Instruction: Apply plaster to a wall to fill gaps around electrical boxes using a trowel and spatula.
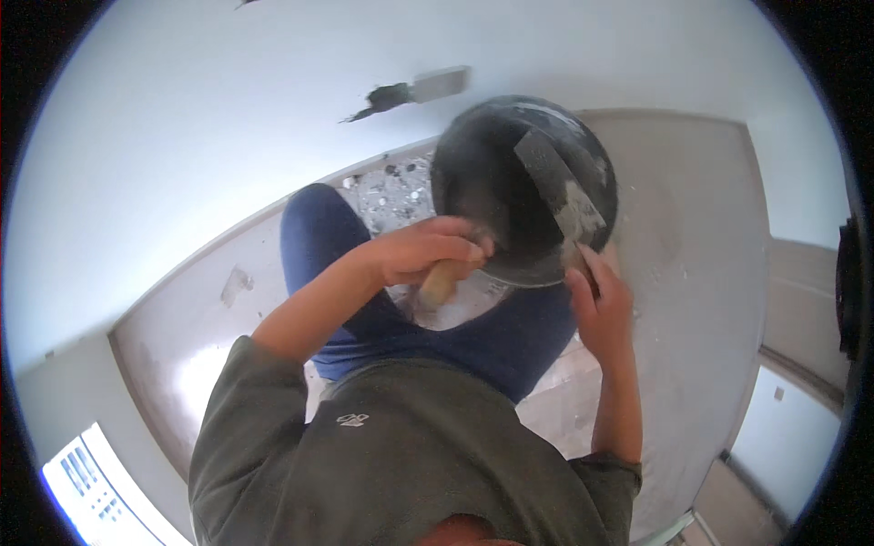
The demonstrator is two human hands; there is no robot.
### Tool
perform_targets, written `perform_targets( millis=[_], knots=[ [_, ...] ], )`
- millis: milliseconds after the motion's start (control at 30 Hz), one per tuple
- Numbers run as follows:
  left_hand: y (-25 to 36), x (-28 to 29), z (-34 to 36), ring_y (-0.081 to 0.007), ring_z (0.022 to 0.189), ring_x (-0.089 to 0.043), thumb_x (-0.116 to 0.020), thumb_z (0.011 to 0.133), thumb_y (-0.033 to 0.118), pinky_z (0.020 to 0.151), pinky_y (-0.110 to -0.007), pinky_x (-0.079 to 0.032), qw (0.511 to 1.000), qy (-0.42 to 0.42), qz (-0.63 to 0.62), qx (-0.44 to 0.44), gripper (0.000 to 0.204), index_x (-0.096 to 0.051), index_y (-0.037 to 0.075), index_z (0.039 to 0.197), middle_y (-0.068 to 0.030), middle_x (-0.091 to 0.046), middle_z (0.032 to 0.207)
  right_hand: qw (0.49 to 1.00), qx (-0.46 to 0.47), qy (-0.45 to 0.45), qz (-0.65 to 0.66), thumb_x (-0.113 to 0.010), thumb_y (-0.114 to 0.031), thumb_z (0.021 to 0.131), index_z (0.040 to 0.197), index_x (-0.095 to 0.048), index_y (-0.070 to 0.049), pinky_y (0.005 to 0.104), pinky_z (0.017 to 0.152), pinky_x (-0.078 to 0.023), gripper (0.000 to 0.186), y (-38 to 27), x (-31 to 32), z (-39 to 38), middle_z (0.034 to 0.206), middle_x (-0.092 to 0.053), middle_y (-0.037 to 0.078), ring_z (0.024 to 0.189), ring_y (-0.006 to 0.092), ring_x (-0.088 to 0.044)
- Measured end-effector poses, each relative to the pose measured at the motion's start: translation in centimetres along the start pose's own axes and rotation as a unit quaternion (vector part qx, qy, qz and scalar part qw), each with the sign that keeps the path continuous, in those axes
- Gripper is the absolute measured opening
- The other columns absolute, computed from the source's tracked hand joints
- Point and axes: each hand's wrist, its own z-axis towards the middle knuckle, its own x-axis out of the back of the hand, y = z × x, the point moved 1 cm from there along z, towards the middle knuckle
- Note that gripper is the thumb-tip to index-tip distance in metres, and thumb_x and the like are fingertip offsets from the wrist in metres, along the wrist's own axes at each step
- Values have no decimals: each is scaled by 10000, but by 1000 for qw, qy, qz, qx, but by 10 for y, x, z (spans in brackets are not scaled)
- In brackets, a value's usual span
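My right hand (603, 296) is closed round the handle of a wide putty knife (553, 182). Its long flat blade lies over the right side of a round black bucket (473, 196), with pale paste near the handle end. My left hand (428, 250) grips a tool by its wooden handle (440, 284) at the bucket's near left rim. That tool's working end is blurred against the dark inside, so its kind does not show. Whitish residue streaks the bucket's inner wall on the right.
Beyond the bucket rises a white wall (273, 100) with a jagged dark hole (382, 98) and a grey rectangular patch (442, 84). Debris (387, 193) litters the floor left of the bucket. My bent knees (323, 227) flank its near side. A bright window (96, 482) shows at lower left.
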Motion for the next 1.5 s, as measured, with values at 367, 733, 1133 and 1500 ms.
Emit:
perform_targets(
  millis=[367, 733, 1133, 1500],
  knots=[
    [33, 13, -34, -173, 859, -627, -622, 888, 205, 780, -301, -523, 987, -56, 152, -14, 363, -600, 18, 1199, -64, -632, 959, 940, -170, -5, 295, -521, -338, 990, 1267, -507, -6, 200, 420, -372, 432, 13, 0, 2, 714, -572, 52, 484, 82, -474],
    [95, -29, -164, -145, 538, -538, -632, 909, 142, 456, -277, -442, 954, 187, 86, 219, 180, -527, 29, 1001, -61, -539, 658, 633, -348, -81, 686, -531, -414, 976, 1263, -484, -94, 232, 415, -363, 433, -64, 17, 9, 757, -496, 11, 531, 78, -449],
    [116, -29, -295, -131, 589, -531, -580, 964, 203, 419, -260, -432, 897, 320, -27, 303, 204, -490, 110, 1122, -44, -523, 853, 700, -382, -106, 594, -498, -331, 1006, 1025, -578, -70, 277, 535, -440, 273, -195, -57, -33, 725, -539, 3, 617, 97, -515],
    [-26, 143, -279, -134, 581, -535, -608, 909, 124, 439, -277, -444, 882, 290, -26, 371, 183, -494, 89, 1048, -21, -507, 789, 543, -481, 130, 676, -580, -283, 965, 1085, -568, -85, 225, 401, -376, 231, -231, -235, 39, 688, -526, -4, 491, 71, -483]
  ],
)
